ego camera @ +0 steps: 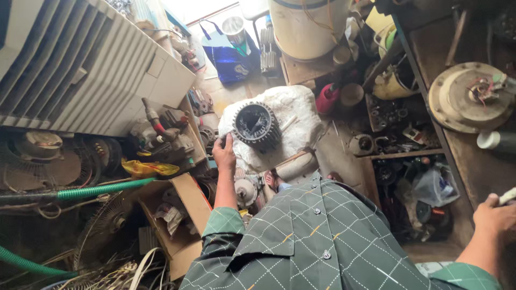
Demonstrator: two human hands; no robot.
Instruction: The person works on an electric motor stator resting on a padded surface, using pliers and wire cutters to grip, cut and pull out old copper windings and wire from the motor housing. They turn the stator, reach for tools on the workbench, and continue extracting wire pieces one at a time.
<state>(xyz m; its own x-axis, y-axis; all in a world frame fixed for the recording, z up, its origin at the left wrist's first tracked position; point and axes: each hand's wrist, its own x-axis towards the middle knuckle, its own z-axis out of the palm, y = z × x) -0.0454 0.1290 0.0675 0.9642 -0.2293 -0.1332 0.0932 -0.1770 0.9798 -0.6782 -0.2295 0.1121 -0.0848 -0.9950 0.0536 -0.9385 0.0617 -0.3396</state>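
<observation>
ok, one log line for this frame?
left hand: on finned motor housing | housing on white block | right hand: gripping pale handle

Left arm: stretched forward and down from the shoulder, the forearm bare below a green checked sleeve rolled near the elbow.
Left hand point(224, 152): held with its back to the camera, fingers extended upward and lightly spread, fingertips laid against something ahead.
Right arm: reached out to the side at the lower right edge, only the wrist and part of the forearm seen.
Right hand point(493, 216): closed into a loose fist, knuckles up, a pale object gripped in it.
</observation>
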